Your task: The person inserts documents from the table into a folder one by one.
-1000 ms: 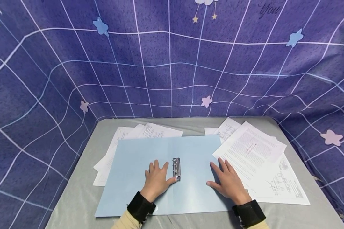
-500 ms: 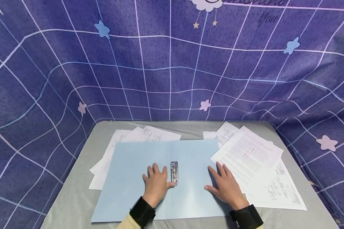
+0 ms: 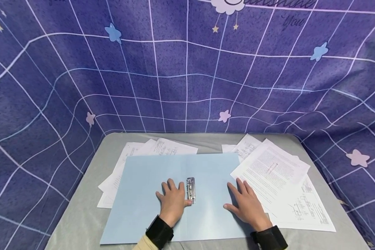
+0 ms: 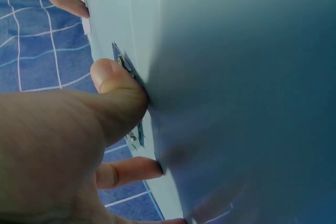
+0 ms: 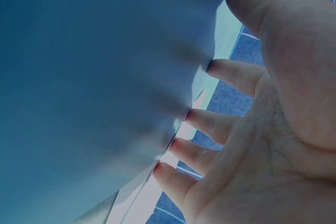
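A light blue folder (image 3: 140, 184) lies opened flat, with a metal clip (image 3: 191, 187) near its middle fold. My left hand (image 3: 172, 205) rests on the folder just left of the clip, fingers spread, thumb tip at the clip's lower end. In the left wrist view the thumb (image 4: 118, 93) overlaps part of the clip. My right hand (image 3: 247, 206) lies on the folder's right cover with fingers extended toward the printed papers (image 3: 270, 173). Its fingertips (image 5: 197, 116) touch down on the surface in the right wrist view. Neither hand grips anything.
More printed sheets (image 3: 122, 173) stick out from under the folder's left and back edges. Papers on the right overlap one another at the folder's edge. A grey cloth (image 3: 81, 208) covers the table, and a purple star-patterned curtain (image 3: 187, 86) hangs behind and at the sides.
The head view has tilted up slightly, so the table sits lower in it. My left wrist has turned a little, while the thumb stays by the clip. The right hand keeps its place.
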Tool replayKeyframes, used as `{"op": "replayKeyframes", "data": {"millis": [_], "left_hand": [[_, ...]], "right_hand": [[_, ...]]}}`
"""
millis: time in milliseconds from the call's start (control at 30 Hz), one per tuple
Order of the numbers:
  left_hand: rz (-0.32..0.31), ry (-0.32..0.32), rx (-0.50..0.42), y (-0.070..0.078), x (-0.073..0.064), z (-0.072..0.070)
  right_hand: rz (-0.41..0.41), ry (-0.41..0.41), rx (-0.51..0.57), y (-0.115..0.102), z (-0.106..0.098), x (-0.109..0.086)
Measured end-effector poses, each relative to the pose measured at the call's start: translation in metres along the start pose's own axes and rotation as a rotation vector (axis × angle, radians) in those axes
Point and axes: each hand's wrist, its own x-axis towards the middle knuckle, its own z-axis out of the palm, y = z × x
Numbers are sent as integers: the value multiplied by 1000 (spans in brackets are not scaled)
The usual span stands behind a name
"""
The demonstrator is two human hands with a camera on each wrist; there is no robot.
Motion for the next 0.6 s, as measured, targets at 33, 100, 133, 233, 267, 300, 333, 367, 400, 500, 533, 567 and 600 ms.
{"op": "replayKeyframes", "data": {"millis": [33, 100, 133, 233, 267, 300, 333, 367, 400, 500, 533, 567, 600], "left_hand": [[-6, -8, -6, 0, 0, 0], [-15, -18, -17, 0, 0, 0], [-18, -23, -23, 1, 1, 0], [-27, -32, -48, 2, 2, 0], [-30, -36, -59, 2, 2, -1], [-33, -40, -70, 2, 2, -1], [-33, -45, -81, 2, 3, -2], [-37, -59, -89, 1, 3, -3], [-42, -75, -97, 1, 3, -3], [-62, -125, -142, -2, 2, -6], [-71, -138, -164, -4, 2, -7], [-85, -148, -196, -5, 1, -8], [-94, -145, -234, -6, 1, -9]], "right_hand": [[4, -5, 1, 0, 0, 1], [9, -10, 4, -2, 0, 1], [10, -12, 4, -2, -1, 1], [12, -15, 5, -2, -2, 1], [12, -15, 7, -3, -2, 1], [12, -15, 6, -3, -2, 1], [14, -16, 5, -3, -2, 1], [15, -15, 6, -3, -2, 1], [18, -16, 6, -4, -3, 1], [20, -17, 6, -5, -3, 1], [21, -18, 7, -4, -3, 1], [20, -18, 6, -4, -3, 1], [20, -19, 2, -4, -3, 0]]}}
